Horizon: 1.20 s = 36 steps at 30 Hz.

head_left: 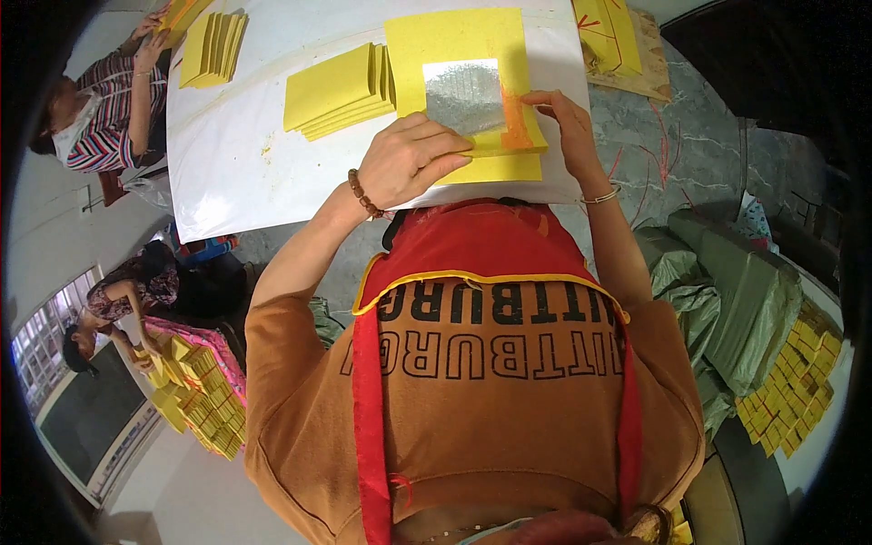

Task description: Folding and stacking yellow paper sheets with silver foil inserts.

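A yellow paper sheet (454, 34) lies on the white-covered table in front of me. It bears a silver foil square (461, 95) with an orange strip (516, 118) along its right side. My left hand (413, 163) is closed on the folded near edge of the sheet, its thumb and fingertips pinching the narrow fold. At the right edge, next to the orange strip, my right hand (565, 123) has its fingers bent, with index finger and thumb on the paper. More yellow paper (509, 169) shows beneath the fold.
Left of the sheet is a fanned stack of folded yellow papers (331, 91); another stack (213, 50) stands farther left. A co-worker (118, 118) handles yellow paper at the table's left. Another person bends over yellow bundles (204, 391). Green wrapped bales (727, 282) sit at right.
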### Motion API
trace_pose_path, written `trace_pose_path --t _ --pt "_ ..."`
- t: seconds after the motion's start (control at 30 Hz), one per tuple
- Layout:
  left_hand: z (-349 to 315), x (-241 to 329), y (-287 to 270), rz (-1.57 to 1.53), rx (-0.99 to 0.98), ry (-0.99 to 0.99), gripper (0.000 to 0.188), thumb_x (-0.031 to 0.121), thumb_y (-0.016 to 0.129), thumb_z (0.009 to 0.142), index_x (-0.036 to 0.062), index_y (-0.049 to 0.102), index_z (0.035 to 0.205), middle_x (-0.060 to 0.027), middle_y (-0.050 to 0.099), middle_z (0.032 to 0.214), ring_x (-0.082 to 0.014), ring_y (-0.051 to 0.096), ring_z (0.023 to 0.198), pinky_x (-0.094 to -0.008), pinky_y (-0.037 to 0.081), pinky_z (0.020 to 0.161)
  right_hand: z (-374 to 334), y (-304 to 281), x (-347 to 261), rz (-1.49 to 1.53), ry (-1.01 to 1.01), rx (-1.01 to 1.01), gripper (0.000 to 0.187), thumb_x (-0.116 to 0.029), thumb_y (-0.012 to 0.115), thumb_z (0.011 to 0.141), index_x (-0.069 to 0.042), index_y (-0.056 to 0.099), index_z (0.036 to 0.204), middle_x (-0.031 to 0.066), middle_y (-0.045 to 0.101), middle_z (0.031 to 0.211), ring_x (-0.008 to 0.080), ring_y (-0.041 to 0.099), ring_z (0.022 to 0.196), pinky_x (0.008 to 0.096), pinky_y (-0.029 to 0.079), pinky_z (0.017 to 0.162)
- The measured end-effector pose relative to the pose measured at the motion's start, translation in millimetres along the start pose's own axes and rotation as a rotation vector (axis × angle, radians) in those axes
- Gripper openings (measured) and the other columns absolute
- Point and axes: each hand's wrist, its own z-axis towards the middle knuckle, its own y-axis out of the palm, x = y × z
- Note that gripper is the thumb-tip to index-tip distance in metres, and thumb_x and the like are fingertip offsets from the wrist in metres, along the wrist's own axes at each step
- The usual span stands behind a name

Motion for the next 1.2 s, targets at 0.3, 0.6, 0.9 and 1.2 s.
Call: trace_pose_path --t 0.3,0.6,0.9,1.2 --pt "2 -4 2 -0.307 -0.018 -0.228 0.017 0.019 0.059 0.084 0.0028 0.063 0.082 -0.0092 0.061 0.074 -0.0227 0.057 0.070 -0.0324 0.045 0.063 3 0 -6 -0.026 0.013 -0.007 0.039 -0.029 0.037 0.096 -0.002 0.065 0.096 0.0050 0.063 0.098 0.0134 0.053 0.097 0.0288 0.036 0.090" --pt "4 -9 3 -0.438 -0.044 -0.371 0.011 0.012 0.061 0.078 0.0013 0.064 0.080 -0.0078 0.061 0.070 -0.0188 0.055 0.066 -0.0293 0.044 0.059 4 -1 -4 0.038 0.036 -0.007 0.038 -0.026 0.037 0.096 0.000 0.065 0.094 0.0061 0.064 0.098 0.0146 0.054 0.098 0.0294 0.037 0.093" --pt "8 -12 -1 -0.619 -0.184 -0.563 0.009 0.006 0.058 0.082 -0.0023 0.062 0.084 -0.0029 0.059 0.080 -0.0076 0.051 0.073 -0.0228 0.042 0.066 4 -2 -6 0.023 0.026 -0.015 0.038 -0.024 0.036 0.096 0.001 0.064 0.094 0.0067 0.064 0.097 0.0150 0.054 0.098 0.0297 0.036 0.094" --pt "8 -14 0 -0.649 -0.206 -0.552 0.008 0.004 0.057 0.082 -0.0021 0.062 0.084 -0.0025 0.059 0.083 -0.0075 0.052 0.075 -0.0226 0.042 0.068 4 -4 -3 0.024 0.044 -0.033 0.037 -0.025 0.037 0.096 0.000 0.064 0.095 0.0059 0.063 0.098 0.0144 0.054 0.098 0.0296 0.036 0.094"
